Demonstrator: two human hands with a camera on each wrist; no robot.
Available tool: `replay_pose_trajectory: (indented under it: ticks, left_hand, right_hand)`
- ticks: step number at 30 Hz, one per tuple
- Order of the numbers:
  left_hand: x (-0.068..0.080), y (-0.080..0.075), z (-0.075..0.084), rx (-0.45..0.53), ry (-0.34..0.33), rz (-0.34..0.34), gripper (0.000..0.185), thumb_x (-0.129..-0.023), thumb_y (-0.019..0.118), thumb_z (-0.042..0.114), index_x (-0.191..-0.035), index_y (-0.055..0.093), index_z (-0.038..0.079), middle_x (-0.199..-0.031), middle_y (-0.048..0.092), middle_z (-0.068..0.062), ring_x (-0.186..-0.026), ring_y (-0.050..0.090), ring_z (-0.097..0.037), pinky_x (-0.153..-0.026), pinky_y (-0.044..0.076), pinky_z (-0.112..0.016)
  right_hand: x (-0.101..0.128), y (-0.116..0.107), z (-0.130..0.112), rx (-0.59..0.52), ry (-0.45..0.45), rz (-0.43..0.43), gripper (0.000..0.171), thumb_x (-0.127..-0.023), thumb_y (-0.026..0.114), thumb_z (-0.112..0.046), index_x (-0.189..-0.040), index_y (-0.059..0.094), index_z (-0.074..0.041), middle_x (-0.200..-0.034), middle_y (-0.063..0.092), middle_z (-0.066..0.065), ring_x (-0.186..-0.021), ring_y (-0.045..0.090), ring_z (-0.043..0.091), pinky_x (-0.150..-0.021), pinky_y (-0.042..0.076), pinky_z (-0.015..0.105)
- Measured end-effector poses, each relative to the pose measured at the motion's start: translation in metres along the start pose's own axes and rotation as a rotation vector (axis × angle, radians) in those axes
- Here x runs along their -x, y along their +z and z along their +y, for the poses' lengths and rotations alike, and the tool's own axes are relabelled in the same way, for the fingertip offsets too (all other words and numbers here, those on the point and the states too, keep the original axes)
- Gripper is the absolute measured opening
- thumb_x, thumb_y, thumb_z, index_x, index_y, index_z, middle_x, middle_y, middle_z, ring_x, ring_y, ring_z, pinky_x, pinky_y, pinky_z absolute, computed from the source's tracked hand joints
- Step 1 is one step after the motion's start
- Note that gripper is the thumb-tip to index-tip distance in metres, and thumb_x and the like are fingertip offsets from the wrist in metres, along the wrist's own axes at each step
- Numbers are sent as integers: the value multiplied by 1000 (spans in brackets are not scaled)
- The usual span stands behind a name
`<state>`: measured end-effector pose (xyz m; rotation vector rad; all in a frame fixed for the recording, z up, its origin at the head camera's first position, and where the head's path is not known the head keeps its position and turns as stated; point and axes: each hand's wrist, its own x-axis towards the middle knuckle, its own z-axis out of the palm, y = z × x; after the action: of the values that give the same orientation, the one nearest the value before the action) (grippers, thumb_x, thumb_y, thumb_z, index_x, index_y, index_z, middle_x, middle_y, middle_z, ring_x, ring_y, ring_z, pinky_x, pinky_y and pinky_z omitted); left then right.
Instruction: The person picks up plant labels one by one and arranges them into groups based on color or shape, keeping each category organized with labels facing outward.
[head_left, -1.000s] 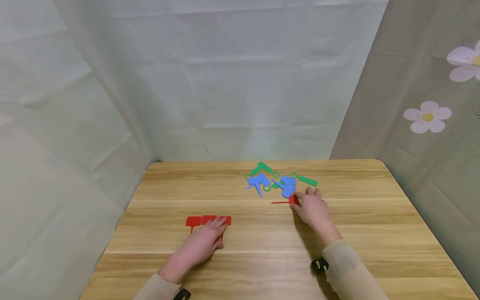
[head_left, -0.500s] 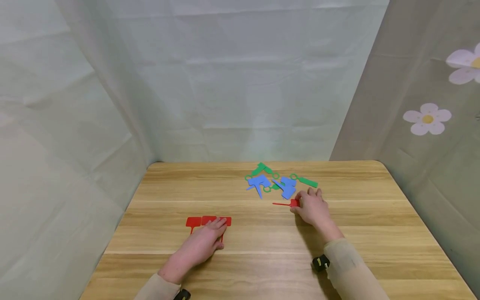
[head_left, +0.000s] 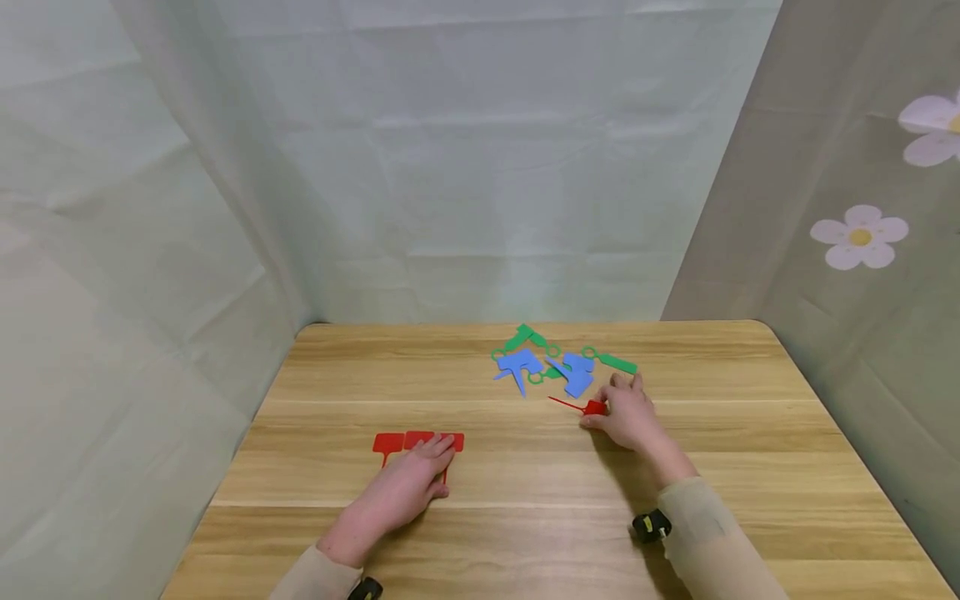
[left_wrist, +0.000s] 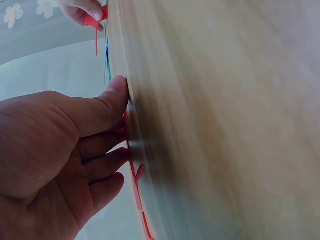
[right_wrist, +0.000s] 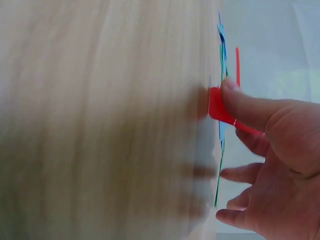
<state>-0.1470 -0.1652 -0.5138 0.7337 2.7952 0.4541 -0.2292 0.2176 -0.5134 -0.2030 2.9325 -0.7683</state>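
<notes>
Right hand: the right hand (head_left: 628,417) pinches the flat head of a red tag (head_left: 592,407) between thumb and fingers, beside the mixed pile; the right wrist view shows the thumb pressed on the tag's red plate (right_wrist: 218,106)
Red tag: its thin stake points left and slightly away across the wooden table (head_left: 750,433); whether the head has cleared the wood I cannot tell
Left hand: the left hand (head_left: 408,486) lies flat with fingers straight, pressing down on the red row (head_left: 405,441), a line of red tags near the table's front left
Pile: blue tags (head_left: 576,371) and green tags (head_left: 617,362) lie jumbled together just beyond the right hand
Step in hand: judging by the sorted reds under the left hand, this looks like the pick-up of one more red tag from beside the pile
Next move calls for: likely a firm pinch, a clean lift, then a carry leftward to the row, with the head set down beside the others and the stake kept from snagging the blue pieces
</notes>
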Motion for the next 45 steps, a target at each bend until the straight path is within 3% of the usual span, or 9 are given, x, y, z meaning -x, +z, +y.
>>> replay_pose_trajectory:
  ticks: [7, 11, 16, 20, 26, 33, 40, 45]
  left_hand:
    - [1, -2, 0, -9, 6, 8, 61, -95, 83, 19, -147, 62, -4, -160, 53, -16, -151, 45, -39, -120, 41, -55]
    - [2, -2, 0, -7, 0, 3, 60, -95, 83, 19, -147, 62, -3, -160, 53, -16, -151, 45, -39, -120, 41, -55]
    - [2, -2, 0, -2, -2, 3, 60, -95, 83, 18, -147, 62, -3, -160, 53, -16, -151, 45, -39, -120, 41, -55]
    - [2, 0, -1, -4, -3, 4, 61, -95, 83, 19, -147, 62, -3, -160, 53, -16, -151, 45, -39, -120, 41, -55]
    - [1, -1, -1, 3, -1, 10, 61, -94, 84, 18, -146, 62, -4, -159, 53, -16, -150, 45, -40, -119, 42, -56]
    - [0, -1, -1, 3, -9, 7, 60, -95, 83, 20, -147, 62, -3, -160, 53, -16, -151, 45, -38, -120, 41, -55]
    - [-1, -2, -2, 5, -14, -7, 62, -96, 82, 22, -149, 61, -2, -161, 51, -15, -152, 44, -38, -121, 40, -55]
    - [-1, -1, -3, -4, -21, -14, 62, -96, 83, 23, -149, 61, -1, -162, 51, -14, -152, 44, -37, -121, 40, -54]
  right_hand:
    - [6, -2, 2, -32, -46, 0, 28, -94, 84, -37, -89, 73, -12, -154, 45, 35, -149, 6, 74, -113, 24, 85]
    - [6, -5, 3, -47, -81, 45, 30, -96, 82, -33, -98, 77, -4, -154, 45, 40, -147, 14, 74, -113, 26, 84]
    - [7, -11, 1, -147, -64, 55, 34, -99, 80, -29, -108, 76, 3, -157, 43, 39, -153, 14, 67, -120, 18, 78]
    - [9, -13, 1, -204, -44, 64, 28, -100, 78, -32, -103, 75, -4, -163, 37, 36, -154, 10, 65, -118, 19, 80]
    - [10, -15, 2, -187, -87, 131, 23, -97, 82, -34, -90, 73, -14, -160, 45, 33, -153, 17, 65, -114, 27, 82]
    - [8, -18, -2, -189, -105, 152, 19, -97, 82, -31, -91, 74, -14, -156, 51, 31, -151, 24, 64, -115, 28, 80]
    - [8, -16, -9, -259, -96, 133, 19, -101, 77, -32, -95, 78, -14, -158, 51, 26, -153, 26, 61, -120, 24, 76]
    - [8, -14, -15, -279, -100, 136, 22, -103, 76, -32, -99, 79, -10, -159, 51, 24, -153, 28, 59, -119, 29, 74]
